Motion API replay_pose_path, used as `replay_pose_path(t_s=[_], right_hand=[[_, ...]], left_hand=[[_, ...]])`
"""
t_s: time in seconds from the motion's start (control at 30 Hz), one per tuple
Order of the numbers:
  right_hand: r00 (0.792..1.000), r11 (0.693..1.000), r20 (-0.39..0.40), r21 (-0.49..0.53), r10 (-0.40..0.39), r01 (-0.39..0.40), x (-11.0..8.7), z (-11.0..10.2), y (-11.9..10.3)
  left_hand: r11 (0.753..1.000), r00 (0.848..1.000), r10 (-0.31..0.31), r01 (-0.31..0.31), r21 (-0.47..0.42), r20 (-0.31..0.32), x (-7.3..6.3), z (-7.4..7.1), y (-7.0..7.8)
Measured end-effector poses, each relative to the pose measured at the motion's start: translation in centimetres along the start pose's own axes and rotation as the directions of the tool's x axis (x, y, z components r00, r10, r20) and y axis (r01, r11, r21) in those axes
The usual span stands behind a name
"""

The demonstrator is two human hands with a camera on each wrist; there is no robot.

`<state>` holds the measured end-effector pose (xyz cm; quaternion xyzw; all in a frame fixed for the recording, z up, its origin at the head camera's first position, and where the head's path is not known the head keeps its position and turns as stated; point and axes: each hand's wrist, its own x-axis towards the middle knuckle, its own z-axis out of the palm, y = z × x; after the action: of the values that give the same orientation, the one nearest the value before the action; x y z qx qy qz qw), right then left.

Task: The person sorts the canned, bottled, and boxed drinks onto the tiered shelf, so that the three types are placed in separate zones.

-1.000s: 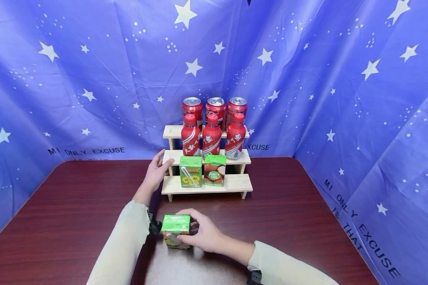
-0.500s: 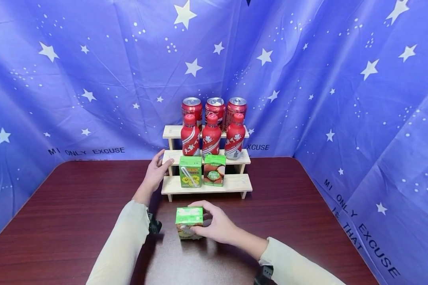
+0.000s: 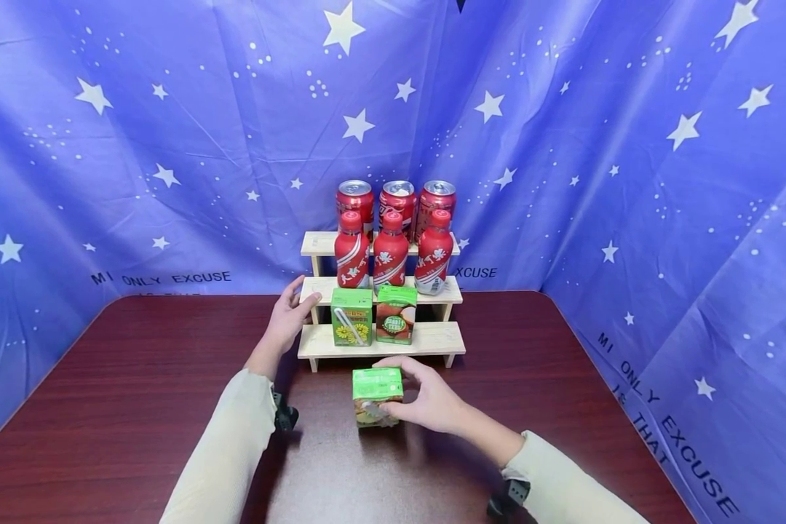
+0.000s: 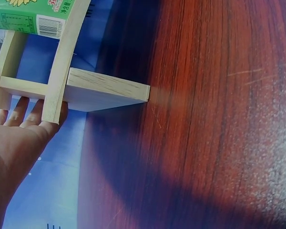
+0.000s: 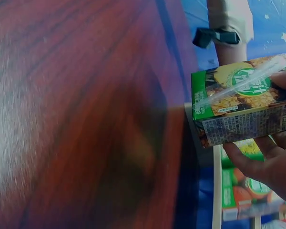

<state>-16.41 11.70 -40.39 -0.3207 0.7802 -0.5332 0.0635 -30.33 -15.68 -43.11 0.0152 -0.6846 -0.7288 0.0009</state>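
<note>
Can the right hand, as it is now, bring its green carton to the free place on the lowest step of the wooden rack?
Probably yes. The right hand grips the green carton just before the lowest step, whose right part is bare beside the two cartons. The left hand rests on the rack's left side, clear of the path.

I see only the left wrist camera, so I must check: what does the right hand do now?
Observer: The right hand grips a green drink carton in front of the wooden shelf.
Operator: Is the lowest step full?
Observer: No. Two cartons stand on its left half; the right half is bare.
Operator: And the upper steps?
Observer: Three red bottles stand on the middle step, three red cans on top.
</note>
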Motion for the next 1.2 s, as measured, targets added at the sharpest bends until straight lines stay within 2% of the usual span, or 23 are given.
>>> replay_pose_path(t_s=[0.13,0.43,0.93,1.2], right_hand=[[1.000,0.999,-0.025,-0.039,0.001,-0.002,-0.2,-1.1,0.1],[0.995,0.999,-0.099,-0.041,0.005,-0.009,-0.5,-3.5,0.7],[0.983,0.999,-0.180,0.006,-0.036,0.038,-0.7,-7.3,1.1],[0.967,0.999,-0.256,-0.047,-0.020,0.008,-0.5,-9.0,1.2]], left_hand=[[1.000,1.000,-0.011,0.011,-0.008,0.003,-0.2,0.0,0.3],[1.000,1.000,-0.024,0.024,0.000,0.014,-1.4,0.4,1.8],[1.000,1.000,-0.017,0.017,0.004,0.022,-1.5,0.4,1.9],[1.000,1.000,-0.023,0.023,0.005,0.018,-1.5,0.4,1.9]])
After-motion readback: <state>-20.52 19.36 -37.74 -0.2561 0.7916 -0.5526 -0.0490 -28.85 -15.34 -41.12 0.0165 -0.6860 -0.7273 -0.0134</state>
